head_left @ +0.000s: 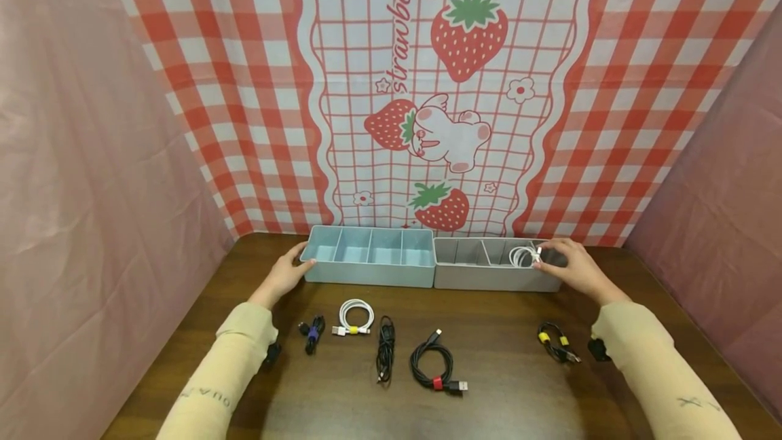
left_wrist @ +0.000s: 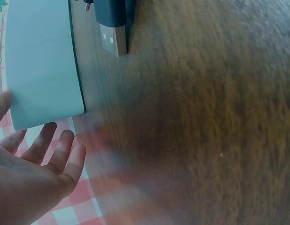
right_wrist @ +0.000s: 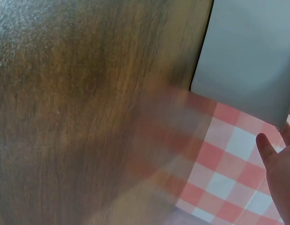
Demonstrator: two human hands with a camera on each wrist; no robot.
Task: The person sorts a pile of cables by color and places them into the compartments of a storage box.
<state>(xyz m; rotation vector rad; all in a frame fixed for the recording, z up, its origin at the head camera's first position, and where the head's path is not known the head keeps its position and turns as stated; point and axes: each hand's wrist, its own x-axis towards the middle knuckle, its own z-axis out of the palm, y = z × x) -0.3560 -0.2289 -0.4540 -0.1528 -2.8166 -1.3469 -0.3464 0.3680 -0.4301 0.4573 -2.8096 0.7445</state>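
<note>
A light blue four-compartment box [head_left: 369,273] stands at the back of the table. My left hand [head_left: 286,273] is at its left end, thumb by the front rim; in the left wrist view the fingers of this hand [left_wrist: 39,171] are spread and loosely bent beside the end wall. Adjoining it on the right is a grey divided box [head_left: 489,280]. At that box's right part, my right hand [head_left: 574,263] pinches a coiled white cable [head_left: 522,257] between thumb and forefinger. The right wrist view shows part of the hand [right_wrist: 283,173] beside the grey end wall; the cable is hidden there.
On the table in front lie a black cable with purple tie [head_left: 313,335], a white cable with yellow tie [head_left: 356,314], a bundled black cable [head_left: 385,348], a black cable with red tie [head_left: 431,362] and a black cable with yellow bands [head_left: 554,341]. A patterned cloth [head_left: 452,155] hangs behind.
</note>
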